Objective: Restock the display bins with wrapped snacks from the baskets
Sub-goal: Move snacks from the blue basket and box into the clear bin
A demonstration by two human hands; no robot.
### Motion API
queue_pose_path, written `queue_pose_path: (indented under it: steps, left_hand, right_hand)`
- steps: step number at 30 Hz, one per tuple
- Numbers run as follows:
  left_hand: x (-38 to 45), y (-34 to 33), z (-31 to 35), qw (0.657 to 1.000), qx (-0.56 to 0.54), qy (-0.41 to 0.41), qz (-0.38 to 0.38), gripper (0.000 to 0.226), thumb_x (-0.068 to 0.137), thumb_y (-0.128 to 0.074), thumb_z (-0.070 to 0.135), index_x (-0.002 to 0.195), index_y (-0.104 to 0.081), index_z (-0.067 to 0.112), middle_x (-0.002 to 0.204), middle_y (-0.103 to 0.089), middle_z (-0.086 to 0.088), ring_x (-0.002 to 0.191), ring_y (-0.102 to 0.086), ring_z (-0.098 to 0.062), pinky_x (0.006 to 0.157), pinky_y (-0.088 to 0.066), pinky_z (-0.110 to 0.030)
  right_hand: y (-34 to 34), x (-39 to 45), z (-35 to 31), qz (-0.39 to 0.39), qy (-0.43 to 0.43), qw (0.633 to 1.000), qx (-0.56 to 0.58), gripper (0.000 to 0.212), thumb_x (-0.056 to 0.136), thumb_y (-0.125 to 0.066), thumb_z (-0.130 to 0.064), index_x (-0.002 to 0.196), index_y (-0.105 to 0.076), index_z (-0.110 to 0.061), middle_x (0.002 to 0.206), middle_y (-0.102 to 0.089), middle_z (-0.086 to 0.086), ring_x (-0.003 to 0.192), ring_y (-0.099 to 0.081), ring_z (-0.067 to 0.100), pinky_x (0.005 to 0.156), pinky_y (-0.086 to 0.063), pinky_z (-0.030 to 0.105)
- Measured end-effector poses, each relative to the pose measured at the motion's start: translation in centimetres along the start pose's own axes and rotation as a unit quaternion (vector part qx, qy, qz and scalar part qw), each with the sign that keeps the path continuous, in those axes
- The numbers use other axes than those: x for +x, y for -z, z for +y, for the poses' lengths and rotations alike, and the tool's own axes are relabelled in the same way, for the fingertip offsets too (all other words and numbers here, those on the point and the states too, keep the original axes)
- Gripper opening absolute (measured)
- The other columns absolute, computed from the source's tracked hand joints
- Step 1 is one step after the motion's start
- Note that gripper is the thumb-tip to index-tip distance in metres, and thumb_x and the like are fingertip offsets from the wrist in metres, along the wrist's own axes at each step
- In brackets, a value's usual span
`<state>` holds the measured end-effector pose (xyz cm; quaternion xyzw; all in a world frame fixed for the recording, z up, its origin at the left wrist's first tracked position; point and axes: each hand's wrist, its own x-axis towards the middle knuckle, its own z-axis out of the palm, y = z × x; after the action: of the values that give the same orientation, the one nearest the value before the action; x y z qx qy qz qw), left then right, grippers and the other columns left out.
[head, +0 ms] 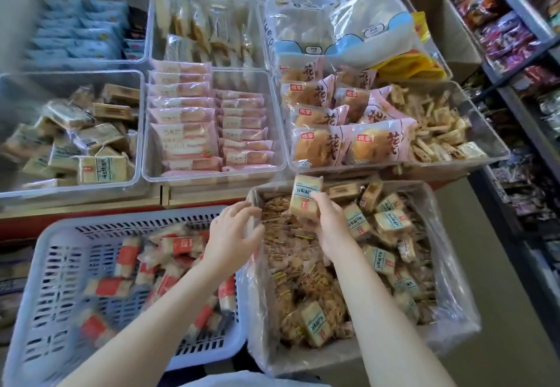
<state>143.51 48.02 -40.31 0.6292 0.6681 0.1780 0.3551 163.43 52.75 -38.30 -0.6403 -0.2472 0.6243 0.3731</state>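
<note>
Pickup step: right hand [328,229] grips cream wrapped snack pack [305,197] above plastic-lined box [448,268], left hand [231,235] open beside it; next, carry to matching clear bin [138,132] far-left ahead.

- The snack pack [304,197] your right hand [328,229] pinches wears glossy, crinkled plastic film
- Your basket [45,265] is matt grey-lilac plastic, moulded with slots
- The box [333,359] in front of you looks like matt cardboard, lined with a thin, shiny clear plastic bag [454,280]
- You see display bins [141,132] of clear, smooth hard plastic that catch the light
- The pink bread wrappers [348,144] look glossy and smooth
</note>
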Motion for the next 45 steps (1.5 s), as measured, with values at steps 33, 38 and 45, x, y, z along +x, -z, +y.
queue_pose_path:
  steps: [33, 38, 45]
  left_hand:
    - [-7.7, 25.8, -32.6, 0.954, 0.207, 0.178, 0.125, 0.096, 0.095, -0.047, 0.035, 0.155, 0.023, 0.008, 0.159, 0.036, -0.010, 0.147, 0.033, -0.027, 0.125, 0.000, -0.047]
    - [-7.3, 26.6, -30.2, 0.956, 0.158, 0.209, 0.129, 0.084, 0.097, -0.050, 0.034, 0.159, -0.002, 0.004, 0.166, 0.008, -0.018, 0.154, 0.011, -0.033, 0.124, -0.016, -0.048]
    - [-5.4, 21.5, -19.7, 0.988, 0.062, 0.075, 0.117, 0.030, 0.098, -0.050, 0.033, 0.116, -0.067, 0.015, 0.102, -0.069, -0.002, 0.092, -0.064, -0.022, 0.072, -0.051, -0.035]
  right_hand:
    - [-55.7, -1.7, 6.3, -0.235, 0.271, 0.662, -0.658, 0.023, 0.100, -0.055, -0.034, 0.107, -0.066, -0.015, 0.105, -0.066, 0.005, 0.097, -0.060, 0.025, 0.073, -0.043, 0.033]
    - [-51.9, -3.7, 4.6, -0.249, 0.292, 0.685, -0.620, 0.042, 0.103, -0.046, -0.027, 0.142, -0.054, -0.015, 0.143, -0.052, 0.010, 0.134, -0.044, 0.027, 0.111, -0.037, 0.042]
    - [-31.8, -7.7, 3.9, -0.134, 0.261, 0.840, -0.457, 0.019, 0.103, -0.050, -0.019, 0.099, -0.069, -0.019, 0.070, -0.062, -0.005, 0.057, -0.053, 0.009, 0.054, -0.039, 0.022]
